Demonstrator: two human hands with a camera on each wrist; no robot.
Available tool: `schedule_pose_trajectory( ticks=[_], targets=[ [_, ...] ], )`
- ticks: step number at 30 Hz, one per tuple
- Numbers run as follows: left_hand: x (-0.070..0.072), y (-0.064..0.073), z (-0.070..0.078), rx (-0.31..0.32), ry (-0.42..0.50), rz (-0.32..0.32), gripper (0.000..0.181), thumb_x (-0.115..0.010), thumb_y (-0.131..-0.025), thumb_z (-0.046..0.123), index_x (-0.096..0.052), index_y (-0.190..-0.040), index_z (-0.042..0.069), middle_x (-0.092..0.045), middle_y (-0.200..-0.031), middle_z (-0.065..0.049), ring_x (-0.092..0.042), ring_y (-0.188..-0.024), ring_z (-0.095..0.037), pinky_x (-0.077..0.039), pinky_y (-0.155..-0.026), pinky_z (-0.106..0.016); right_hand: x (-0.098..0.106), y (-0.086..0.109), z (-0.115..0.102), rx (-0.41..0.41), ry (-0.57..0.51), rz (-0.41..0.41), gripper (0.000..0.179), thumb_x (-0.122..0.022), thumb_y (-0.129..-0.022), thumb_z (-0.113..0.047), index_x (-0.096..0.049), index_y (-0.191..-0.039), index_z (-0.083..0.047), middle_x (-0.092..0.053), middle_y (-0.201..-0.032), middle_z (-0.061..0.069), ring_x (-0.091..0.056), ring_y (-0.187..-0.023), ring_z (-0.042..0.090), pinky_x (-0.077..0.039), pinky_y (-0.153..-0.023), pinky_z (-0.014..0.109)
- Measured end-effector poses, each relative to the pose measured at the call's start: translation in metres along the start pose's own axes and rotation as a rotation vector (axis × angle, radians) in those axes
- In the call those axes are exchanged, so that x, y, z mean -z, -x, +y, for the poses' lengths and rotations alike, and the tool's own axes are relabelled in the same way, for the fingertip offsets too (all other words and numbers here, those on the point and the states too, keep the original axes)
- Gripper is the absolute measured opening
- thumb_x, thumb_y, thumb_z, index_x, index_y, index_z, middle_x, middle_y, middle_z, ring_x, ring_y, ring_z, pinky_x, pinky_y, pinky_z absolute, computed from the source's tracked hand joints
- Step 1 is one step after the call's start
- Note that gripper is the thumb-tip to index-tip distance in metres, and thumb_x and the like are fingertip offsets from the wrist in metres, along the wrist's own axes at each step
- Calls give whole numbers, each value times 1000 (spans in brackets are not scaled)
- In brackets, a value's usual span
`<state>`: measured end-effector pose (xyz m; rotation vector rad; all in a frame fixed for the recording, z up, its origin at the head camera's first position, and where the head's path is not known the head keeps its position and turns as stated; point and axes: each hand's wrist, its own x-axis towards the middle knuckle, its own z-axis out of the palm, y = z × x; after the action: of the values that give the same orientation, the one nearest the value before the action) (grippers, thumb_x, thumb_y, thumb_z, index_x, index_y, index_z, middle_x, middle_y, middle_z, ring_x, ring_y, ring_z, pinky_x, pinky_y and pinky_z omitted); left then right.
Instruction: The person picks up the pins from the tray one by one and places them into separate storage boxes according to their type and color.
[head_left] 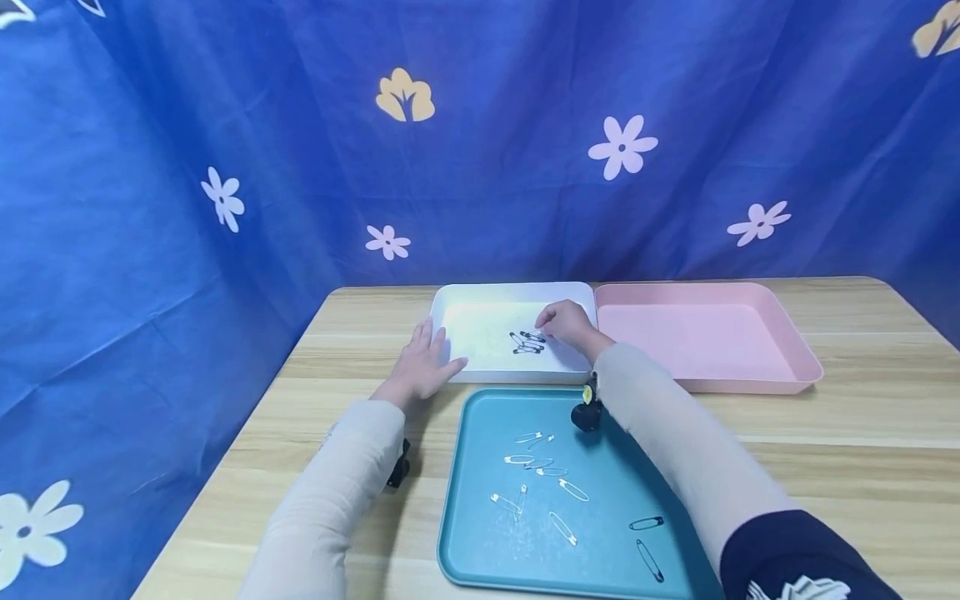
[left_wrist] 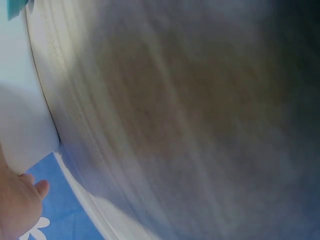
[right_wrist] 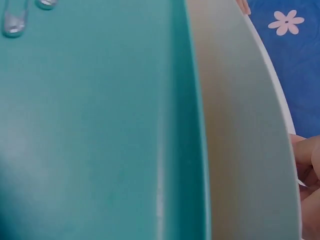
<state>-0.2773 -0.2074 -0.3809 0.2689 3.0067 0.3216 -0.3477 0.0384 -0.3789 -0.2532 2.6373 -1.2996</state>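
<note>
My left hand [head_left: 422, 364], fingers spread, rests at the left wall of the white tray [head_left: 480, 312]. In the left wrist view, part of that hand [left_wrist: 20, 205] shows beside the tray's corner. Inside the tray, my right hand [head_left: 567, 323] has its fingers curled and its fingertips together at a small pile of black safety pins [head_left: 527, 345]. It seems to pinch a safety pin there, mostly hidden by the fingers. Silver safety pins [head_left: 573, 490] lie scattered on the teal tray [head_left: 468, 500], with two dark safety pins [head_left: 649, 560] at its right side.
A pink tray [head_left: 675, 333] adjoins the white one on the right. The teal tray lies in front of the white tray on a wooden table [head_left: 360, 333]. Behind hangs a blue flowered cloth [head_left: 495, 167]. Small black devices [head_left: 587, 414] sit under both wrists.
</note>
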Motion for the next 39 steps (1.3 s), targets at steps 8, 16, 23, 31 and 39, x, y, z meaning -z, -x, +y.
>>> schedule_pose_trajectory(
  ticks=[8, 16, 23, 31, 39],
  targets=[
    [0, -2, 3, -21, 14, 19, 76, -34, -86, 53, -15, -136, -1, 5, -141, -21, 3, -127, -35, -11, -99, -50, -2, -7, 6, 11, 107, -6, 12, -55, -77, 1, -65, -82, -1, -62, -86, 8, -51, -80, 20, -41, -70, 27],
    [0, -1, 4, -24, 1, 19, 77, -31, -86, 54, -15, -136, -1, 4, -141, -21, 4, -127, -34, -11, -99, -50, -4, -10, 9, 36, 141, 8, 10, -56, -77, 0, -65, -81, -2, -63, -85, 8, -51, -87, 22, -39, -80, 31],
    [2, 1, 4, -16, 12, 14, 77, -33, -86, 53, -14, -136, -1, 5, -141, -21, 4, -127, -34, -11, -99, -50, -5, -8, 6, 21, 111, 11, 10, -57, -77, -1, -64, -84, 0, -62, -87, 10, -51, -91, 24, -40, -82, 32],
    [2, 3, 2, -11, 9, 9, 76, -32, -86, 53, -14, -136, -1, 6, -141, -21, 4, -127, -34, -11, -99, -50, -6, -8, 6, -10, 59, 2, 11, -57, -78, -2, -62, -88, 2, -60, -86, 11, -53, -78, 20, -44, -69, 27],
    [1, 2, 1, -10, -2, 12, 76, -32, -86, 53, -15, -136, -1, 5, -141, -21, 2, -127, -35, -12, -99, -50, 0, 0, 4, 23, 56, -13, 15, -55, -80, -7, -61, -92, 1, -61, -85, 9, -53, -73, 19, -44, -71, 29]
  ],
)
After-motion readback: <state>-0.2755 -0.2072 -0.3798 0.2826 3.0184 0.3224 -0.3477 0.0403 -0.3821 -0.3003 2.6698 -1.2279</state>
